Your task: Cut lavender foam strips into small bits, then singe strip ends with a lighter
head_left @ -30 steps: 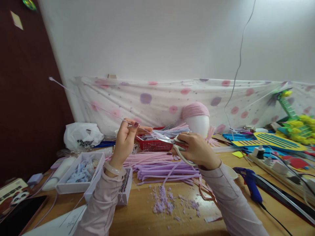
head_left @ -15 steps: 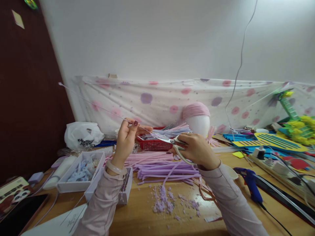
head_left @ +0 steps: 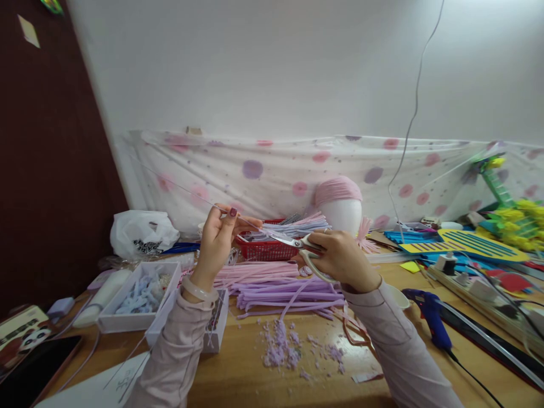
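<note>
My left hand (head_left: 219,235) is raised over the table, its thumb and fingers pinching a thin pipe cleaner (head_left: 193,194) that looks stripped to bare wire along its upper left length. My right hand (head_left: 340,255) grips white-handled scissors (head_left: 301,243), whose blades point left, close to my left fingertips and against the lower part of the stem. How far the blades are apart is hard to make out. Below, purple fuzz clippings (head_left: 280,345) lie scattered on the wooden table. Purple pipe cleaners (head_left: 289,297) are heaped behind them, next to pink pipe cleaners (head_left: 255,274).
A red basket (head_left: 267,251) of pale stems stands behind my hands, beside a white foam head (head_left: 342,212) with a pink band. White boxes (head_left: 127,323) are on the left. To the right lie a blue glue gun (head_left: 433,320) and a power strip (head_left: 467,289).
The fuzzy far tip of the pipe cleaner, distinct at upper left before, no longer shows clearly. Both hands and the scissors hold nearly the same place.
</note>
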`<move>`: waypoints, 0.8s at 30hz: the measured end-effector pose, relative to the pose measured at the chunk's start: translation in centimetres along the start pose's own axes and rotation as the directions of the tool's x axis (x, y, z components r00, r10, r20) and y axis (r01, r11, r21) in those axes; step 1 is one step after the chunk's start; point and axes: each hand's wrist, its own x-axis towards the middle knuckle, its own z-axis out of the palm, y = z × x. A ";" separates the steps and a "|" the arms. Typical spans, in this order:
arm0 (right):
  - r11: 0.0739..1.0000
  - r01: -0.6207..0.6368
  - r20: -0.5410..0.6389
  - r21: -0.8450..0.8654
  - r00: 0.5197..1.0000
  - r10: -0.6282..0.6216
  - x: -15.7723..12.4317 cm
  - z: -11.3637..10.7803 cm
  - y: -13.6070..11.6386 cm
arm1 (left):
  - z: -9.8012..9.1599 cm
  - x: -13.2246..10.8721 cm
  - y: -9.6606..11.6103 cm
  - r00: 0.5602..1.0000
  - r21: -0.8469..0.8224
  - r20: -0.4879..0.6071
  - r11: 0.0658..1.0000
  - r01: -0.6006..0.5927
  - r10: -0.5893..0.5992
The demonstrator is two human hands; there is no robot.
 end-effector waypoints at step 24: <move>0.996 -0.051 -0.029 -0.074 0.998 0.049 0.2 -0.4 -0.1 | 0.4 0.0 0.2 0.997 0.092 -0.065 0.994 0.054 -0.049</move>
